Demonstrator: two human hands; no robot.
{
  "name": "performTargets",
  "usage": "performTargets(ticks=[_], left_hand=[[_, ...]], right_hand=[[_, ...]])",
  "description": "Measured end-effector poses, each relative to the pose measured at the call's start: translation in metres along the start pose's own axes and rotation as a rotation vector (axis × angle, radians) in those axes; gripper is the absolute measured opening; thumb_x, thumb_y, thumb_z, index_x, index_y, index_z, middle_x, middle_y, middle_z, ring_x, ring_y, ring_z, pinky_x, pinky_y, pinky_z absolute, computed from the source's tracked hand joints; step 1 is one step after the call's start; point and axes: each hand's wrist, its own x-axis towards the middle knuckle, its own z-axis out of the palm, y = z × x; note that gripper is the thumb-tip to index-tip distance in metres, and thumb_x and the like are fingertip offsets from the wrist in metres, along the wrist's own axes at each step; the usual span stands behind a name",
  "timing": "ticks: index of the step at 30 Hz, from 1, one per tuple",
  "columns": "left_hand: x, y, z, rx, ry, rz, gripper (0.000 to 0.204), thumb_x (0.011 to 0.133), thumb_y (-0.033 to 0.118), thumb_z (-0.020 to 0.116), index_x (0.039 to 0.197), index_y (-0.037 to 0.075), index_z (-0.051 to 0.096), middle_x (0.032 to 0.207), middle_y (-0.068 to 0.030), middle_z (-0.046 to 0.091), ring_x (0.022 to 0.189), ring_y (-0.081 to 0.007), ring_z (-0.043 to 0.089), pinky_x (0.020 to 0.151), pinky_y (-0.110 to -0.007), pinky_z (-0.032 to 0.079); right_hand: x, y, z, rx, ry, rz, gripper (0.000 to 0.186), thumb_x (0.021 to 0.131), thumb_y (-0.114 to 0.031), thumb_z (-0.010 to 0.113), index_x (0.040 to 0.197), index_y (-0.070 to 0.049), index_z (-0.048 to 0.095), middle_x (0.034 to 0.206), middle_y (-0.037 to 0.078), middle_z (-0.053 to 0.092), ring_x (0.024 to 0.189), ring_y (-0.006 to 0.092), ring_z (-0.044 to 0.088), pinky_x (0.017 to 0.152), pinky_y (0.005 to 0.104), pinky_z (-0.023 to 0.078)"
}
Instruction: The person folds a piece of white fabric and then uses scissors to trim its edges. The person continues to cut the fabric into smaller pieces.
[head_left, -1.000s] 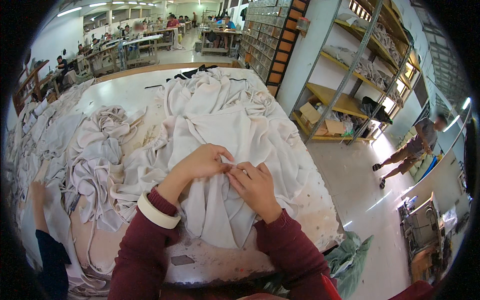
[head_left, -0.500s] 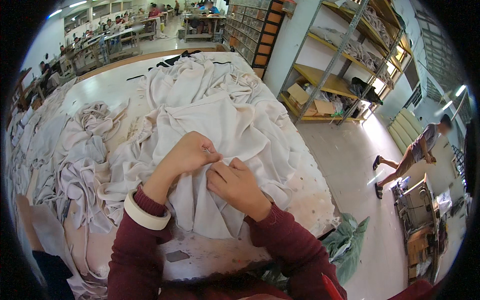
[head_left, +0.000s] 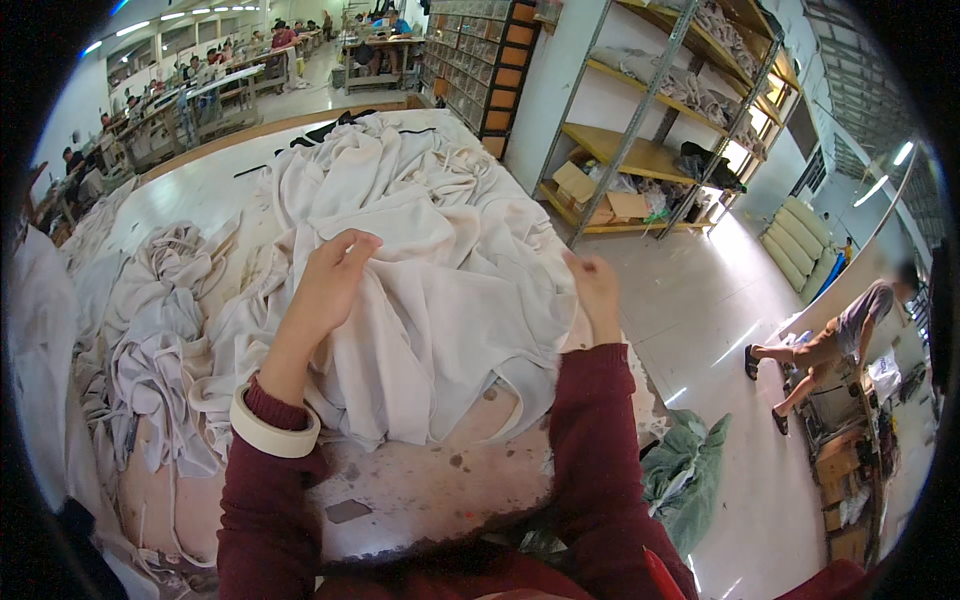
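A big heap of cream cloth [head_left: 440, 270] lies across the worn table [head_left: 420, 490] in front of me. My left hand [head_left: 335, 275] is lifted just above the cloth with its fingers curled and pinched together. My right hand [head_left: 597, 290] is raised at the cloth's right edge, fingertips closed. I see nothing between the fingers of either hand. Both arms are in dark red sleeves, and a roll of pale tape [head_left: 275, 430] sits around my left wrist like a bracelet.
A second heap of greyish-white cloth [head_left: 150, 330] lies at the table's left. Metal shelving [head_left: 650, 150] with boxes stands to the right. A green bag [head_left: 690, 470] lies on the floor beside the table. A person [head_left: 830, 340] bends over farther right; others work at far tables.
My hands were together, pinching the cloth at one spot. Now they have lifted and drawn apart, the right one moving out to the right.
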Motion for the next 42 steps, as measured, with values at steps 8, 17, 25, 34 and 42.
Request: performTargets(ticks=[8, 17, 25, 34, 42], left_hand=[[-0.039, 0.091, -0.034, -0.054, -0.178, 0.038, 0.036, 0.082, -0.002, 0.051, 0.116, 0.005, 0.058, 0.077, 0.0019, 0.05, 0.064, -0.0055, 0.042, 0.061, -0.02, 0.037], [-0.13, 0.086, -0.035, 0.159, -0.137, 0.246, 0.027, 0.087, 0.002, 0.063, 0.113, 0.007, 0.061, 0.082, -0.0052, 0.059, 0.071, -0.0171, 0.059, 0.065, -0.028, 0.048], [-0.172, 0.034, -0.085, 0.348, -0.041, 0.877, 0.028, 0.077, 0.0, 0.075, 0.101, 0.002, 0.063, 0.097, -0.0103, 0.065, 0.077, -0.0268, 0.068, 0.062, -0.034, 0.055], [-0.182, 0.025, -0.095, 0.211, -0.089, 0.906, 0.021, 0.076, 0.004, 0.07, 0.096, -0.001, 0.066, 0.105, -0.0132, 0.063, 0.085, -0.032, 0.07, 0.057, -0.034, 0.057], [-0.188, 0.024, -0.098, 0.182, -0.112, 0.845, 0.014, 0.076, -0.006, 0.07, 0.074, 0.0, 0.058, 0.105, -0.0132, 0.06, 0.083, -0.0351, 0.071, 0.054, -0.033, 0.057]], right_hand=[[0.009, 0.108, -0.009, -0.963, 0.351, 0.37, 0.065, 0.07, -0.046, 0.079, 0.117, -0.004, 0.063, 0.097, 0.015, 0.068, 0.094, 0.034, 0.064, 0.096, 0.048, 0.041], [-0.108, -0.132, 0.019, 0.685, -0.578, -0.638, 0.033, 0.083, -0.027, 0.074, 0.105, -0.004, 0.063, 0.097, 0.005, 0.065, 0.098, 0.0183, 0.058, 0.086, 0.0316, 0.044], [-0.185, -0.157, 0.027, 0.261, -0.271, -1.253, 0.028, 0.073, -0.016, 0.079, 0.098, -0.014, 0.067, 0.094, -0.003, 0.065, 0.079, 0.0123, 0.061, 0.081, 0.0314, 0.043], [-0.204, -0.154, 0.028, 0.157, -0.354, -1.309, 0.035, 0.076, -0.018, 0.077, 0.109, -0.013, 0.068, 0.101, -0.002, 0.07, 0.081, 0.0105, 0.063, 0.078, 0.0294, 0.043], [-0.201, -0.15, 0.011, 0.072, -0.295, -1.35, 0.034, 0.076, -0.011, 0.074, 0.108, -0.018, 0.069, 0.102, -0.001, 0.069, 0.083, 0.0121, 0.064, 0.075, 0.0298, 0.041]])
